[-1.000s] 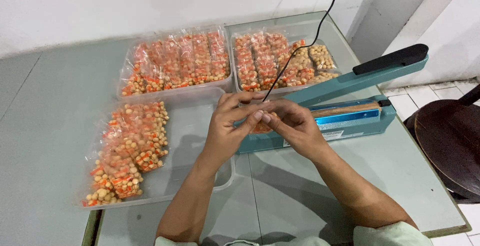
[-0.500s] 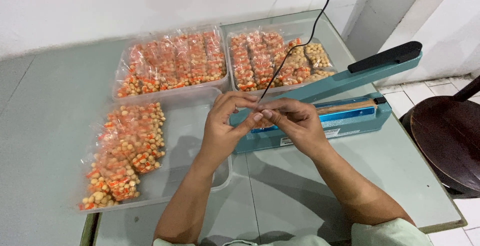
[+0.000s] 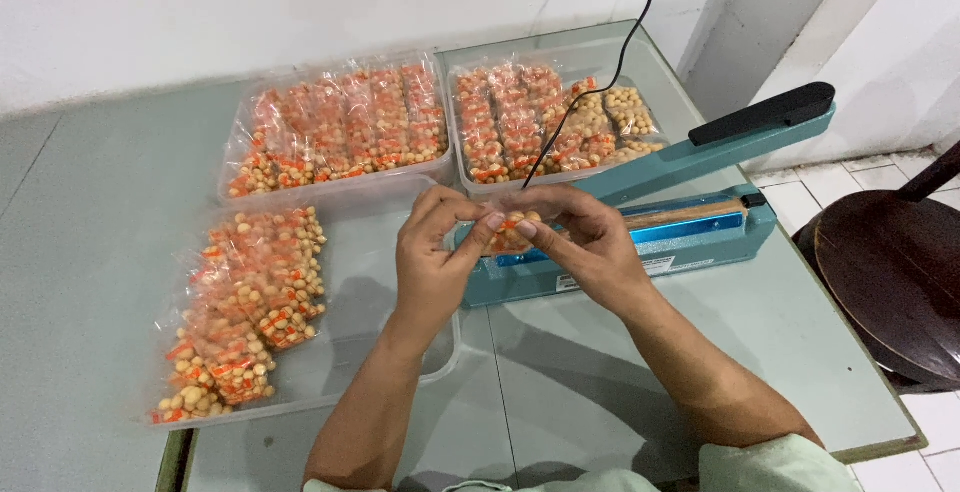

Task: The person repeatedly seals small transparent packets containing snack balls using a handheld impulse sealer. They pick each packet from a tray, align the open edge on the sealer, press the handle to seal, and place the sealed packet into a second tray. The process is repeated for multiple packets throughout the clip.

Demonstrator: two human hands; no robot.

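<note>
**Small packet pinched in front of the open sealer**

The grey-green table (image 3: pixel 120 252) carries everything, and I go from the big pieces down. At two o'clock from my hands sits the teal heat sealer (image 3: pixel 640 237), its lever arm (image 3: pixel 730 142) raised at a slant — the bar stands open, so the sealing strip lies bare and within easy reach just behind my fingers. A black cable (image 3: pixel 590 77) runs from it up toward twelve o'clock. At three o'clock, off the table edge, is a dark round stool (image 3: pixel 890 272).

Three clear trays hold the filled packets of round yellowish snacks with orange bits. The one at eleven o'clock (image 3: pixel 340 127) and the one at one o'clock (image 3: pixel 545 122) are packed in tidy rows, probably so they stack flat; the tray at eight o'clock (image 3: pixel 380 322) holds a looser heap along its left side, with its right part bare — near my left forearm.

My left hand (image 3: pixel 435 262) and right hand (image 3: pixel 580 242) meet in the middle, just in front of the sealer. Both are closed in a fingertip pinch on one small packet (image 3: pixel 512 232), thumbs and forefingers at its upper edge, the other fingers curled loosely. I judge I hold it by the top so the contents settle below. My wrists are bent inward, forearms coming up from six o'clock and converging.
</note>
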